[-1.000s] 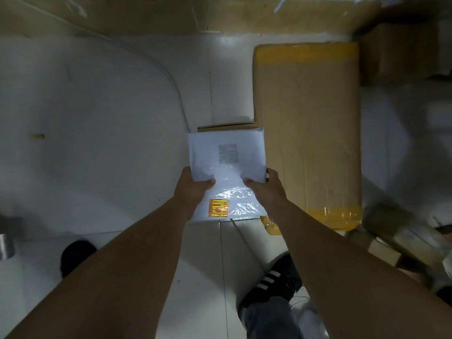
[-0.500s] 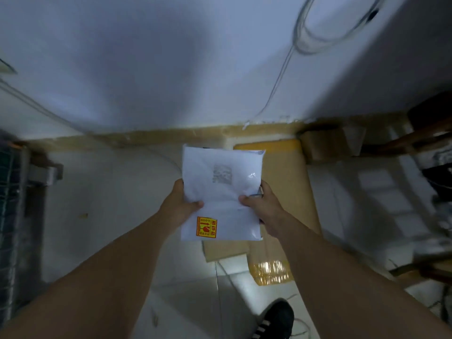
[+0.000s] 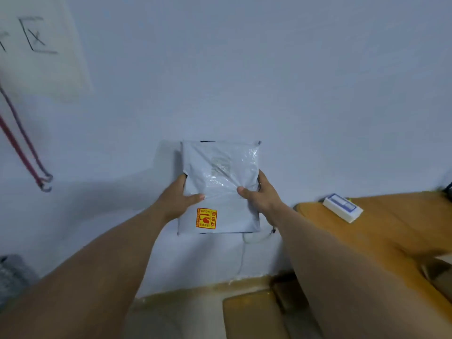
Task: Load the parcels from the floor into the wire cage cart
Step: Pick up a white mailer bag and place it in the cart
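Note:
I hold a flat white plastic mailer parcel (image 3: pixel 220 182) up in front of the pale wall, at chest height. It carries a blurred label near its top and a yellow and red fragile sticker at its lower left. My left hand (image 3: pixel 177 199) grips its left edge with the thumb on the front. My right hand (image 3: pixel 260 195) grips its right edge the same way. The wire cage cart is not clearly in view; only a grey blurred shape (image 3: pixel 12 275) shows at the far left edge.
A wooden tabletop (image 3: pixel 396 223) stands at the right with a small white and blue box (image 3: pixel 342 210) on it. A large cardboard box (image 3: pixel 254 314) lies on the floor below. Red and dark cords (image 3: pixel 24 152) hang at the left, under a paper sign (image 3: pixel 41 45).
The view has swung up from the floor to the wall. The parcel has risen with both hands from above the cardboard boxes to chest height. Both hands keep their grip.

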Motion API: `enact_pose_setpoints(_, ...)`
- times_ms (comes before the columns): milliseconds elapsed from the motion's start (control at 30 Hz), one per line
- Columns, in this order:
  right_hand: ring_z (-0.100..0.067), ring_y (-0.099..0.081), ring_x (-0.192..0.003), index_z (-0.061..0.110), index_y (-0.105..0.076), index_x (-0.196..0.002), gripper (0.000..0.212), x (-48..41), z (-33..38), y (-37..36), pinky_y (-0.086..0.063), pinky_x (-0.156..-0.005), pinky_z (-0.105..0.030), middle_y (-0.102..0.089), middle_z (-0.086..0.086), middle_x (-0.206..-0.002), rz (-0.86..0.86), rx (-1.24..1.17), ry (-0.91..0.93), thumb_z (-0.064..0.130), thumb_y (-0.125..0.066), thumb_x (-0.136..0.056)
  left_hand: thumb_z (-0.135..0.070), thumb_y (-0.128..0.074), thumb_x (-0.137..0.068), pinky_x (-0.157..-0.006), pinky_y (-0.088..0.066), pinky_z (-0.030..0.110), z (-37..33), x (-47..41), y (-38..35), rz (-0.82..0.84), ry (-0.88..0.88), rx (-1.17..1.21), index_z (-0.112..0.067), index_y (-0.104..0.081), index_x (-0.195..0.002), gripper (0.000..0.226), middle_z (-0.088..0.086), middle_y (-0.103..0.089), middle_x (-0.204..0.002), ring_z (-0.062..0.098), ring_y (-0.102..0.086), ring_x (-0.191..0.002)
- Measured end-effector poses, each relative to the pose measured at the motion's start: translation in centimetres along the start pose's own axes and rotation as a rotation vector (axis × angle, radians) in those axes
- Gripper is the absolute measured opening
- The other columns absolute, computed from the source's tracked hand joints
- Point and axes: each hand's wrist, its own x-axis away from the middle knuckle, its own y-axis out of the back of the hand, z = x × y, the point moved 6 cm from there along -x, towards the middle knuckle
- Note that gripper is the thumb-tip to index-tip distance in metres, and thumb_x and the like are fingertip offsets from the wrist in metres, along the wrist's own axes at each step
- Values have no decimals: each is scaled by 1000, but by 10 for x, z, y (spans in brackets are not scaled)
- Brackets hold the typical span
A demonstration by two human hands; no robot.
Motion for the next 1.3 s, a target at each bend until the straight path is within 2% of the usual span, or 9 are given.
enact_pose_setpoints(167,-21,-67,-116,37,-44,-149,76,21,175,33,-51,-107,-48,-68,6,-129,-16,-3,204,23,-82,-84,-34,-81,-87,-100,-54,49,-167,25,81,-116,-210,-60,-36,-46,-142,65,-10,-65,-131,17,-64,-118)
enact_pose_setpoints(300,-21,-65,-119,35,-42,-151,77,45,286,41,-50,-108,-48,-66,5,-132,4,-6,347,23,-82,-86,-32,-79,-89,-95,-55,46,-264,60,139,-230,-289,-82,-30,-44,-146,67,-4,-63,-130,21,-62,-115)
enact_pose_setpoints(467,-23,-64,-118,35,-41,-152,77,65,395,19,-50,-107,-49,-65,4,-132,74,8,426,24,-81,-88,-35,-80,-88,-100,-53,53,-334,100,217,-336,-283,-93,-29,-39,-150,75,-1,-62,-137,26,-61,-122)
enact_pose_setpoints(567,-22,-63,-117,34,-41,-152,75,87,446,-14,-51,-106,-49,-64,4,-131,112,-5,490,23,-80,-89,-36,-80,-88,-101,-53,53,-356,134,268,-409,-289,-119,-29,-39,-151,76,-1,-62,-137,26,-61,-121)
enact_pose_setpoints(700,-22,-66,-116,39,-41,-151,75,124,479,-87,-54,-102,-51,-65,5,-132,184,-47,535,27,-81,-88,-41,-82,-85,-104,-52,50,-346,191,344,-456,-261,-157,-31,-38,-153,81,-3,-62,-138,25,-62,-122)
enact_pose_setpoints(867,-22,-67,-114,39,-43,-149,72,173,493,-194,-55,-101,-51,-66,6,-130,231,-107,547,28,-81,-88,-36,-84,-84,-99,-54,54,-307,267,433,-497,-221,-153,-30,-39,-152,82,-1,-64,-131,25,-64,-117)
enact_pose_setpoints(1100,-25,-67,-116,36,-42,-151,74,227,493,-377,-55,-102,-50,-66,3,-132,389,-91,501,28,-81,-88,-34,-82,-85,-96,-56,51,-214,374,555,-576,-107,-185,-30,-36,-153,82,-3,-64,-129,25,-65,-115)
enact_pose_setpoints(1200,-24,-67,-112,35,-43,-149,70,240,484,-460,-57,-97,-43,-66,2,-130,464,-76,480,28,-79,-90,-37,-83,-85,-95,-57,53,-161,409,605,-620,-24,-202,-32,-36,-152,82,-2,-64,-134,26,-65,-117)
enact_pose_setpoints(1300,-23,-68,-112,39,-41,-150,74,240,458,-542,-60,-91,-47,-65,4,-130,559,-60,411,32,-81,-88,-37,-83,-84,-97,-56,53,-98,430,644,-655,55,-201,-32,-35,-153,84,-1,-63,-137,25,-63,-119)
